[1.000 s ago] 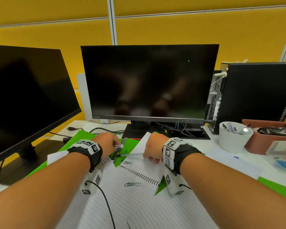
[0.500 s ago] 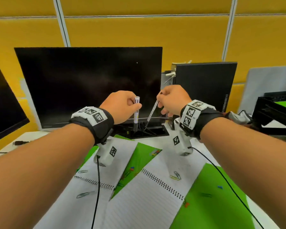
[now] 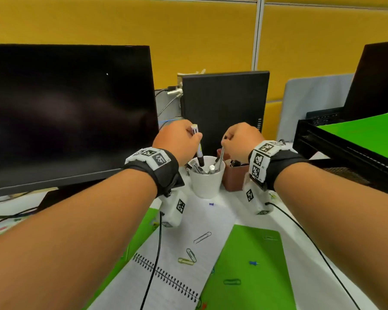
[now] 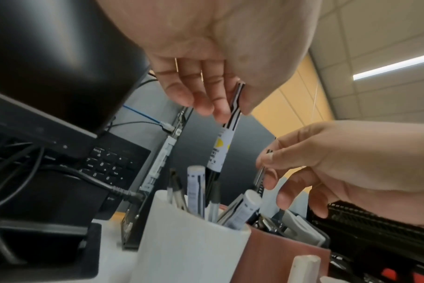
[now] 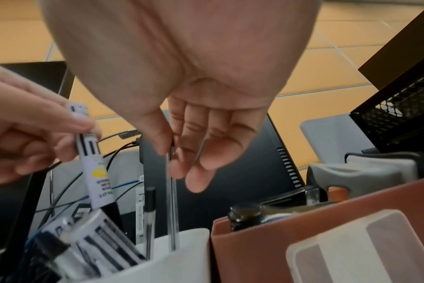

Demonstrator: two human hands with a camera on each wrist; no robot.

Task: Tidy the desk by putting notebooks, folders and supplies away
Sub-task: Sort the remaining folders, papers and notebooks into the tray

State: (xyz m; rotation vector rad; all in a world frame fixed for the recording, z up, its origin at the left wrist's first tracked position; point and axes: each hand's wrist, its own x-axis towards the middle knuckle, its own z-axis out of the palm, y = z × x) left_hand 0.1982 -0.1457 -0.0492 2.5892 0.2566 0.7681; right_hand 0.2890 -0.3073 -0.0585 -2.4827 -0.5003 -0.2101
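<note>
Head view: hands grasp marker (image 3: pixel 198 148), pen (image 3: pixel 220 161) over cup (image 3: pixel 206 182); paper-strewn desk (image 3: pixel 240 217), yellow partition (image 3: pixel 143 23).

marker (image 3: pixel 199 151) tip hidden in cup (image 3: pixel 205 184), right-hand pen (image 5: pixel 170 201) blurred

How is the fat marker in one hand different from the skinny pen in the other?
The marker in the left hand is thick, white-labelled with a black tip; the pen in the right hand is thin and see-through. The marker tilts; the pen hangs nearly straight. Both point down into the white cup.
</note>
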